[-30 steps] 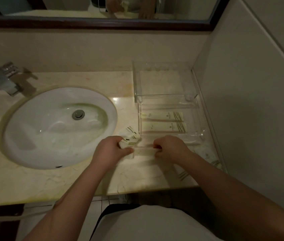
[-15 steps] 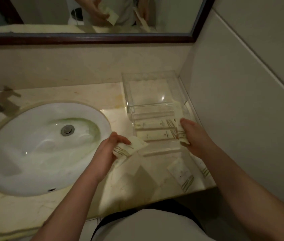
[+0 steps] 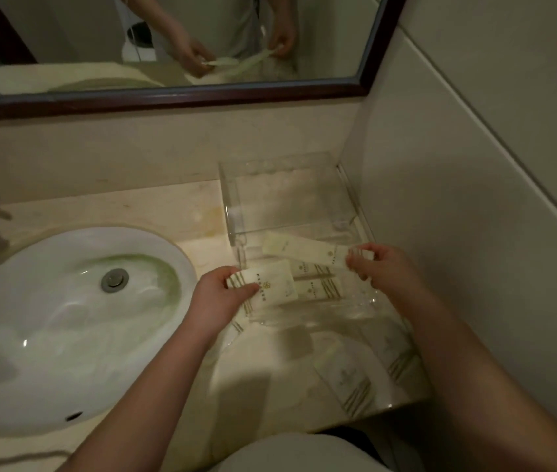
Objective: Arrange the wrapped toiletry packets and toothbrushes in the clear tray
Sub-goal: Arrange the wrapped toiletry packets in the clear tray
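Hands work over the clear tray (image 3: pixel 236 212), which stands on the table (image 3: pixel 154 206) at about two o'clock from the white sink (image 3: pixel 49 318), tight against the side wall. The left hand (image 3: pixel 217 298) is closed on a squarish wrapped packet (image 3: pixel 275 284), thumb on top, holding it over the tray's near-left corner. The right hand (image 3: pixel 384 267) pinches one end of a long wrapped packet (image 3: pixel 304 250), which stretches toward ten o'clock across the tray's front part; whether its far end touches the tray I cannot tell. Two narrow striped packets (image 3: pixel 318 279) lie side by side inside the tray's front part, partly covered by the held ones. The tray's rear section looks bare. On the table at six o'clock from the tray, two more packets (image 3: pixel 352 379) lie flat near the table's front edge, beneath the right forearm. A dark-framed mirror (image 3: pixel 181 93) at twelve o'clock reflects both hands.
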Motion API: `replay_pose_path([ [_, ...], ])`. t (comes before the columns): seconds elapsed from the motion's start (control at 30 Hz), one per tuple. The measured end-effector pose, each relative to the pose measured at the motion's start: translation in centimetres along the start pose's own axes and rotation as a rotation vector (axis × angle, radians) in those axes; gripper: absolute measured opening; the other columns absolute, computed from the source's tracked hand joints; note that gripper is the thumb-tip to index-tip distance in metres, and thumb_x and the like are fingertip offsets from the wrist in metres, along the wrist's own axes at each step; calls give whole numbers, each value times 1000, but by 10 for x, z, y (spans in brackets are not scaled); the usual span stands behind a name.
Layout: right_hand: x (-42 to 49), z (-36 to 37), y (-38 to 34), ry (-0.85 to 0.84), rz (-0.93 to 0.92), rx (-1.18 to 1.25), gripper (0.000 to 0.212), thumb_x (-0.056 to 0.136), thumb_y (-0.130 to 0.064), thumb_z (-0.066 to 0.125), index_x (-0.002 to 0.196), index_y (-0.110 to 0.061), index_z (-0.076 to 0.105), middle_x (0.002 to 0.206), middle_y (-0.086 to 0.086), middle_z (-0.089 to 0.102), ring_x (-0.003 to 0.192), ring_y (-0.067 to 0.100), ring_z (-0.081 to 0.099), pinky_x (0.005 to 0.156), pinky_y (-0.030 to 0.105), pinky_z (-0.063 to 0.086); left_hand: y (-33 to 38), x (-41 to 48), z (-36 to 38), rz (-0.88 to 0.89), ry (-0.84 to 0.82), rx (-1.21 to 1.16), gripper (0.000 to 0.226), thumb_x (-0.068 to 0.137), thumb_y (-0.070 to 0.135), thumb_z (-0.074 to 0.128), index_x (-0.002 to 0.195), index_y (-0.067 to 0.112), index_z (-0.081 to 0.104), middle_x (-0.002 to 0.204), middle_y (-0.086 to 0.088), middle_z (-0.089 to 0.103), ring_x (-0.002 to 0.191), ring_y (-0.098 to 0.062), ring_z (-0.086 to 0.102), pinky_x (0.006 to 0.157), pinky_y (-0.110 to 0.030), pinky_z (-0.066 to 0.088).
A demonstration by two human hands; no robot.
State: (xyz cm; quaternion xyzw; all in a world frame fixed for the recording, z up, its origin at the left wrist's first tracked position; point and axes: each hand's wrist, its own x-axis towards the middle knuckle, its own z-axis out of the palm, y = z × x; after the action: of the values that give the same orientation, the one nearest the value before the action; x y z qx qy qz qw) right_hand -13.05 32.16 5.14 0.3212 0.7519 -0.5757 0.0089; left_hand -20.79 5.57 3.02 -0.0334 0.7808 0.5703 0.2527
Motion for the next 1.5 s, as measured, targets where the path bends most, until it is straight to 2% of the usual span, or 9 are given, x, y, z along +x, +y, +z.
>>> replay_pose_path([
  [0.2,56,14,2,-60,103,-92,15,85,-29,69,96,-18,71,73,-2,64,62,10,51,51,24,36,6,26,22,-14,-2,156,16,78,11,75,94,13,72,85,-5,75,74,-20,71,77,-38,58],
  [0.57,104,47,0,-97,104,-301,36,80,-33,74,109,-14,65,97,0,65,79,13,60,56,23,44,5,37,41,53,37,509,26,80,24,75,102,24,61,76,4,60,66,-9,55,58,-25,38],
  [0.67,102,58,4,15,55,-373,42,79,-36,74,112,-14,62,108,5,66,89,18,60,71,28,48,1,35,41,46,51,480,21,79,23,75,93,24,59,64,8,52,58,-5,50,54,-22,37],
  [0.8,96,68,6,129,4,-583,46,77,-45,73,109,-14,63,107,5,66,93,22,62,73,31,50,-4,35,36,-89,21,255,20,72,10,74,75,16,55,74,0,63,67,-20,61,63,-39,51],
  [0.9,92,72,3,198,-52,-828,48,75,-52,71,105,-16,61,112,7,58,95,26,61,68,31,43,-3,30,31,-233,15,57,27,71,-2,67,90,14,56,97,-11,68,84,-30,69,72,-47,58],
  [1.0,78,73,2,234,-93,-730,46,78,-54,66,106,-19,57,110,2,56,92,23,61,66,29,41,0,21,34,-362,-41,-232,30,77,-11,60,101,6,62,102,-17,70,89,-34,70,66,-42,59],
  [1.17,32,73,-9,-218,39,-187,30,85,-49,62,99,-22,64,92,-5,69,85,12,64,62,24,44,2,7,52,-457,13,-494,30,80,-9,65,105,5,65,101,-12,72,88,-25,70,59,-30,57],
  [1.3,27,75,-7,-336,-73,-263,6,82,-21,71,87,-17,69,83,-3,69,74,9,63,61,21,45,-2,-2,54,-361,-13,-311,22,77,0,73,95,13,67,92,-4,73,78,-16,69,56,-24,50],
  [1.5,50,70,-10,-441,-196,-542,10,82,-20,70,76,-28,67,81,-8,69,78,7,64,70,23,49,-23,-14,19,-138,249,-10,6,80,9,64,79,15,62,76,-2,66,72,-22,63,66,-32,48],
])
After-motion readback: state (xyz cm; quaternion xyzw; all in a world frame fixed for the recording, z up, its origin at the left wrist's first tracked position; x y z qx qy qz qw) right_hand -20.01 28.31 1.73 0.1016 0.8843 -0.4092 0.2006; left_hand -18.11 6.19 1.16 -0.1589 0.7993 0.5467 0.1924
